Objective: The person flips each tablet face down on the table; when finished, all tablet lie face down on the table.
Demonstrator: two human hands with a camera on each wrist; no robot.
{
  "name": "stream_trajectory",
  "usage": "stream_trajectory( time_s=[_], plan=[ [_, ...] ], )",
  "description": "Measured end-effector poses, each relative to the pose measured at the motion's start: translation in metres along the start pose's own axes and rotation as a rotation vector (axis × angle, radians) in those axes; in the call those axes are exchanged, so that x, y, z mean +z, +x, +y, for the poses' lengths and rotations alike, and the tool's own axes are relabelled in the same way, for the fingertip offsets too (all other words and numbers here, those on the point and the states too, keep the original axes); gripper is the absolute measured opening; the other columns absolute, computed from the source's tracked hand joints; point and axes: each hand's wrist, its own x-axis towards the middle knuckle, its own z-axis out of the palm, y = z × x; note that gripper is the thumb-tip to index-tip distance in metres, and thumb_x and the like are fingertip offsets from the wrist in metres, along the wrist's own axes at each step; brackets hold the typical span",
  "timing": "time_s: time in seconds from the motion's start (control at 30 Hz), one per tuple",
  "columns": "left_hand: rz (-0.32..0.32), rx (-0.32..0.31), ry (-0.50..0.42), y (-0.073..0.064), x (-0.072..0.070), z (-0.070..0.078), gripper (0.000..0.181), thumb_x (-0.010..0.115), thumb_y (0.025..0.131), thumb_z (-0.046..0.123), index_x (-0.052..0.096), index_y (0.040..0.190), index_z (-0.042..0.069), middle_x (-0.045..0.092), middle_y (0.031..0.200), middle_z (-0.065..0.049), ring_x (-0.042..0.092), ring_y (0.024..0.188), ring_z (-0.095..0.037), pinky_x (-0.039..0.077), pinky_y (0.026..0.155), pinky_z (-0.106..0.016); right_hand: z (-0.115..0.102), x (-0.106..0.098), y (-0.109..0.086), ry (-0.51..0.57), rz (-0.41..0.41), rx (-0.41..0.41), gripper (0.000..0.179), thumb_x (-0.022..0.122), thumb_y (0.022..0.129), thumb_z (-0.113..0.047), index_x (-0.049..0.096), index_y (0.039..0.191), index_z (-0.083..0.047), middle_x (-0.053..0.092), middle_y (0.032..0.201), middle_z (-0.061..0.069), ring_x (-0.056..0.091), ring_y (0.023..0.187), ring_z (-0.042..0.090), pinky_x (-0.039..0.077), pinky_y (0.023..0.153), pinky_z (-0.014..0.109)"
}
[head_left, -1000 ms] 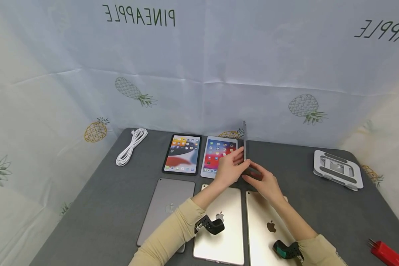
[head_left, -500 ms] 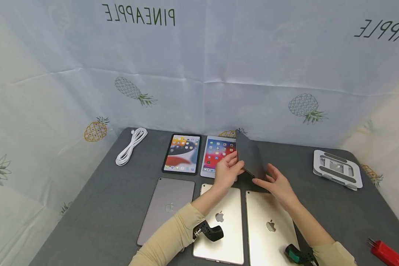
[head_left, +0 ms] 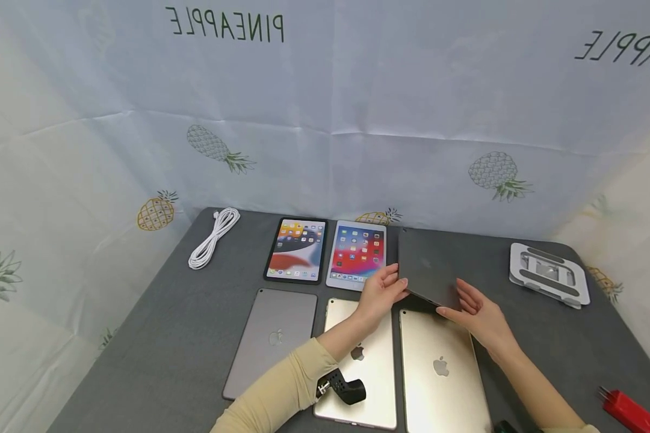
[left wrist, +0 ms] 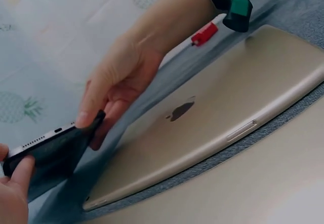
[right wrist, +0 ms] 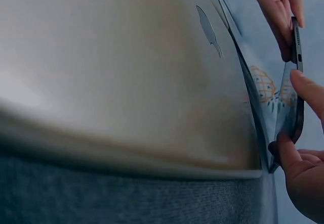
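Note:
A thin dark grey tablet (head_left: 428, 264) is held between both hands, its back turned up in the head view. My left hand (head_left: 379, 294) pinches its near left corner, and my right hand (head_left: 479, 316) grips its near right corner. In the left wrist view, the edge of the tablet (left wrist: 55, 150) with the charging port and speaker holes faces the camera. The right wrist view has its glossy face (right wrist: 287, 113) reflecting the pineapple cloth. Right by my left hand lies a white tablet (head_left: 357, 255) with a lit screen. A gold tablet (head_left: 441, 361) lies back up below my right hand.
A black-framed lit tablet (head_left: 297, 249), a grey tablet (head_left: 271, 337) and another gold tablet (head_left: 365, 385) lie alongside. A coiled white cable (head_left: 211, 240) is at back left. At right are a folded silver stand (head_left: 549, 273) and a red plug (head_left: 631, 412).
The dark tablet has turned from edge-on and upright to back up, tipping down to the right. My right hand has moved right and toward me; my left hand shifted slightly.

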Motion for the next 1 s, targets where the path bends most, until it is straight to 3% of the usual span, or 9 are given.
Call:
stream_trajectory(
  time_s=[0.13,0.4,0.5,0.67,0.83,0.93,1.0],
  plan=[
    [-0.003,-0.014,0.036,-0.003,-0.001,-0.003,0.046,0.059,0.095,-0.001,0.044,0.137,-0.013,0.06,0.126,-0.025,0.063,0.111,-0.031,0.053,0.088,-0.037,0.002,-0.005,-0.002,-0.063,0.01,-0.004,0.094,0.074,0.086,-0.04,0.019,0.156,-0.01,0.026,0.155,0.022,0.031,0.139,0.04,0.036,0.105,0.041],
    [0.02,-0.059,0.076,-0.007,-0.002,-0.007,0.048,0.061,0.093,-0.002,0.044,0.137,-0.014,0.059,0.125,-0.024,0.064,0.109,-0.029,0.053,0.088,-0.035,0.004,-0.009,-0.002,-0.142,0.045,-0.035,0.095,0.075,0.084,-0.045,0.026,0.154,-0.005,0.034,0.15,0.026,0.038,0.135,0.04,0.044,0.094,0.014],
    [0.043,-0.065,0.165,-0.007,-0.002,-0.007,0.049,0.064,0.091,0.0,0.048,0.135,-0.012,0.061,0.119,-0.017,0.066,0.105,-0.024,0.054,0.087,-0.032,0.003,-0.009,-0.002,-0.167,0.064,-0.048,0.093,0.075,0.083,-0.046,0.029,0.153,-0.005,0.036,0.149,0.027,0.04,0.134,0.04,0.044,0.091,0.011],
    [0.063,-0.076,0.305,-0.006,-0.002,-0.008,0.055,0.072,0.083,0.001,0.053,0.134,-0.007,0.061,0.109,-0.007,0.067,0.097,-0.016,0.055,0.083,-0.028,0.005,-0.009,-0.001,-0.206,0.08,-0.074,0.091,0.075,0.083,-0.047,0.033,0.151,-0.004,0.038,0.147,0.027,0.043,0.132,0.04,0.046,0.092,0.015],
    [0.06,-0.105,0.321,-0.007,0.001,-0.008,0.067,0.075,0.079,-0.001,0.046,0.14,-0.008,0.06,0.114,-0.008,0.065,0.097,-0.015,0.056,0.081,-0.028,0.007,-0.008,0.001,-0.241,0.093,-0.091,0.09,0.075,0.083,-0.047,0.034,0.15,-0.003,0.039,0.146,0.029,0.044,0.13,0.041,0.046,0.095,0.033],
    [0.06,-0.122,0.31,-0.008,0.002,-0.008,0.072,0.075,0.081,0.0,0.04,0.143,-0.008,0.058,0.124,-0.011,0.064,0.105,-0.018,0.054,0.085,-0.029,0.009,-0.008,0.003,-0.247,0.106,-0.096,0.09,0.076,0.082,-0.046,0.035,0.149,-0.001,0.04,0.145,0.03,0.045,0.129,0.042,0.047,0.094,0.032],
    [0.048,-0.122,0.298,-0.008,0.003,-0.008,0.071,0.073,0.083,0.001,0.038,0.144,-0.008,0.057,0.13,-0.015,0.061,0.113,-0.024,0.052,0.091,-0.032,0.011,-0.009,0.005,-0.245,0.119,-0.101,0.089,0.077,0.082,-0.045,0.037,0.148,0.0,0.041,0.144,0.03,0.046,0.128,0.042,0.049,0.091,0.022]
  ],
)
